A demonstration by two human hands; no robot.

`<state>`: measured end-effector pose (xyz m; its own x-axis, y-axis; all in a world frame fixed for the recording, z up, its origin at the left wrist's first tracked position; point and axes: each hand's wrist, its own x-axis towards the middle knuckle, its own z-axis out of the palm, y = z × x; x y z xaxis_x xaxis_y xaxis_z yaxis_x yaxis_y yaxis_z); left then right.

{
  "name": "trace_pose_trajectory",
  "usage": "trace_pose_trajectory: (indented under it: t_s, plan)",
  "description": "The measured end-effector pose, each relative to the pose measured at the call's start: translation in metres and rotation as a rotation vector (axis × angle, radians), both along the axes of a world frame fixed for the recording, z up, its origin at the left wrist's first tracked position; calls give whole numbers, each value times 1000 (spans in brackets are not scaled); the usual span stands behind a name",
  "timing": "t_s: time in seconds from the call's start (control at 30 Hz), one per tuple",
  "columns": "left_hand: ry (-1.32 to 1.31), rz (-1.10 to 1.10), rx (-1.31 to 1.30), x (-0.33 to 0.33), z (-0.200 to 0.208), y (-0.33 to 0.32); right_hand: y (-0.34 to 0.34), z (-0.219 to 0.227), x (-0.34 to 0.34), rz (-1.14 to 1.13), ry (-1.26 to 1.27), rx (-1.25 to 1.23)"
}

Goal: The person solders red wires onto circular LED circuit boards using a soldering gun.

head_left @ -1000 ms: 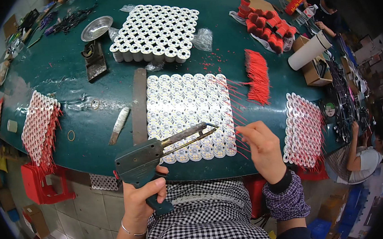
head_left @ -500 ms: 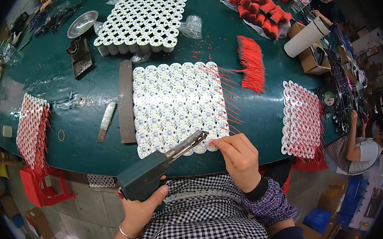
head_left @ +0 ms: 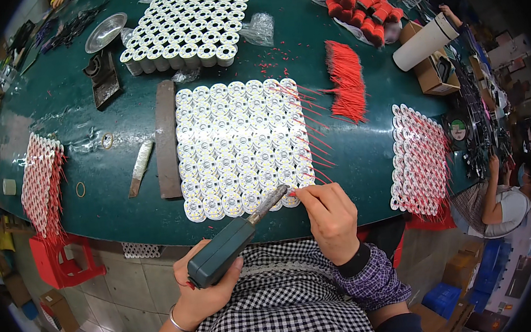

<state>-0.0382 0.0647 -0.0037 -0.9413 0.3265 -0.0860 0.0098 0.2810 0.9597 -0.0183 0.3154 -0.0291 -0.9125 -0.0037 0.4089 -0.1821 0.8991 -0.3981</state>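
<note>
My left hand (head_left: 202, 296) is closed around the dark green body of a soldering gun (head_left: 223, 250). The gun's tip reaches the lower right boards of a panel of round white LED boards (head_left: 239, 146) in front of me. Close beside that tip, my right hand (head_left: 332, 223) pinches a thin red wire (head_left: 293, 194), its end at a board in the nearest row. Whether wire and tip touch is too small to tell. Several red wires (head_left: 317, 138) stick out from the panel's right column.
A dark metal bar (head_left: 167, 139) lies along the panel's left side. Beyond are stacked round boards (head_left: 183, 29) and a bundle of red wires (head_left: 346, 81). Wired panels hang over the table edge at left (head_left: 42, 183) and right (head_left: 418, 160). A white tumbler (head_left: 424, 42) stands far right.
My left hand has swung the soldering gun right and turned it, bringing its tip down beside the right hand's fingers. The right hand keeps its pinch; the whole view has shifted slightly.
</note>
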Motion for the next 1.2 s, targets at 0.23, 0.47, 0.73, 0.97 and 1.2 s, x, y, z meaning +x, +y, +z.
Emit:
trace_pose_trajectory:
  t_s: [0.23, 0.47, 0.73, 0.97, 1.2]
  plan:
    - [28, -26, -30, -1, -1, 5, 2, 0, -1, 29, 1, 19]
    - [162, -68, -101, -4, 1, 6, 2, 0, -2, 36, 9, 21]
    - [208, -55, -126, -3, 5, 7, 2, -1, -3, 34, 6, 9]
    - [141, -7, -126, 4, 2, -3, 1, -1, -2, 23, -3, 1]
    - [97, -26, -139, 2, 9, 0, 1, -2, -2, 6, 21, 10]
